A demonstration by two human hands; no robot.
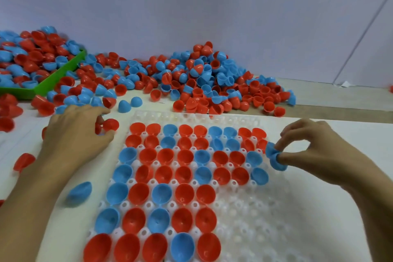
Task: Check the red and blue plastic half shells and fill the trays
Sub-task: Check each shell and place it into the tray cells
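Right hand, at right of frame, pinches two nested blue half shells at the edge of the translucent tray, whose lower-right cups stand empty. Left hand, at centre left, closes its fingers on a red half shell lying on the table. Loose shells are heaped along the top. Advice: separate the nested pair, inspect each rim, then seat one open side up per cup.

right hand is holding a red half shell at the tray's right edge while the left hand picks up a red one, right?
Not quite. The head view shows the right hand holding a blue half shell at the tray's right edge. The left hand does have a red one.
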